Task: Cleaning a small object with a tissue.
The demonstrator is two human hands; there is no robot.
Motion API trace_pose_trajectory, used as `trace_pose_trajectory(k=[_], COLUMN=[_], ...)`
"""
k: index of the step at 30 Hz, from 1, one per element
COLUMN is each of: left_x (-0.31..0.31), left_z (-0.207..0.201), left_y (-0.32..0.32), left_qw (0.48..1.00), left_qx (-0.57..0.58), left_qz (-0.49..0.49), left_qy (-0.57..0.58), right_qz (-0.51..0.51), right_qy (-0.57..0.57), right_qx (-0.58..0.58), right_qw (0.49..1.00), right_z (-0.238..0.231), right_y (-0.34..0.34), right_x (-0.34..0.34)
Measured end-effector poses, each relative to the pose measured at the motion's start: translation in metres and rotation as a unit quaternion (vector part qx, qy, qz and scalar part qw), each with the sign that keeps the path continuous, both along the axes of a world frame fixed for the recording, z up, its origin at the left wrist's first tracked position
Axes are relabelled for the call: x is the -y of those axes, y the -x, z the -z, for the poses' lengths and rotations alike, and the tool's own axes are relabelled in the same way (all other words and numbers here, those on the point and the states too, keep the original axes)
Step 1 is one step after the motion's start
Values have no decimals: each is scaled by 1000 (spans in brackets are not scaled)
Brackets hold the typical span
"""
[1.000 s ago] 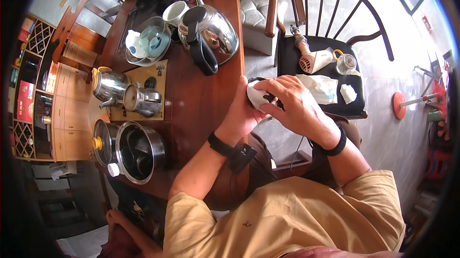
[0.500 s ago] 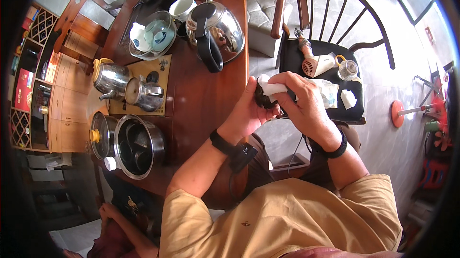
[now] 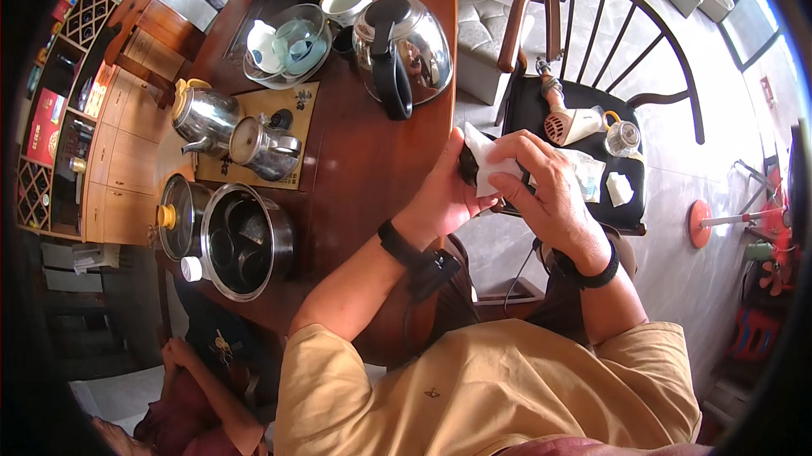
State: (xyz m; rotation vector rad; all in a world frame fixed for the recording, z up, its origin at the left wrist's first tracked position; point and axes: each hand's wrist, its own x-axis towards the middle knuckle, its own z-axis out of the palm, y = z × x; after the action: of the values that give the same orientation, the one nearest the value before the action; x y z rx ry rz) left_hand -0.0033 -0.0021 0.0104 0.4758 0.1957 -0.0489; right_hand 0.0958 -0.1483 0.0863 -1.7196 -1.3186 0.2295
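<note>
My left hand (image 3: 443,199) is closed around a small dark, rounded object (image 3: 467,168), mostly hidden behind the fingers and paper, so its kind does not show. Against it my right hand (image 3: 551,188) pinches a white tissue (image 3: 495,167). Both hands are close together, just off the table's right edge. Nearest to them on the table (image 3: 364,164) stands a shiny steel kettle (image 3: 423,46) with a black handle. Beyond my right hand, a black chair seat (image 3: 529,105) carries a white and orange tool (image 3: 575,124), a clear glass vessel (image 3: 622,139) and a crumpled tissue (image 3: 619,189).
At the table's left are a steel pot (image 3: 279,240) with dark contents, a glass lid (image 3: 179,236) and two metal pots (image 3: 207,122) (image 3: 272,151) on a mat. Farther back sits a glass bowl of cups (image 3: 320,54). Another person (image 3: 203,388) sits at lower left.
The tissue is now spread over more of the dark object, and my right fingers have shifted across it. The whole view has turned slightly.
</note>
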Motion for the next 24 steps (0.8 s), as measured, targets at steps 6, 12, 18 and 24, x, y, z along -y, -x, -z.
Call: trace_pose_trajectory(k=[6,12,18,24], left_x=[-3,-1,3,-1], left_z=[13,14,7,19], left_y=[0,0,0,0], left_qw=[1000,1000,995,997], left_qx=[24,-9,-12,7], left_qz=[19,26,51,56], left_qy=[-1,-13,-87,-51], right_qz=[24,38,43,29], right_qy=[13,36,12,18], right_qx=[-12,76,30,19], right_qw=[1000,996,999,999], right_z=[-3,-3,0,1], right_y=[8,9,7,7], right_x=[-3,-4,-2,-5])
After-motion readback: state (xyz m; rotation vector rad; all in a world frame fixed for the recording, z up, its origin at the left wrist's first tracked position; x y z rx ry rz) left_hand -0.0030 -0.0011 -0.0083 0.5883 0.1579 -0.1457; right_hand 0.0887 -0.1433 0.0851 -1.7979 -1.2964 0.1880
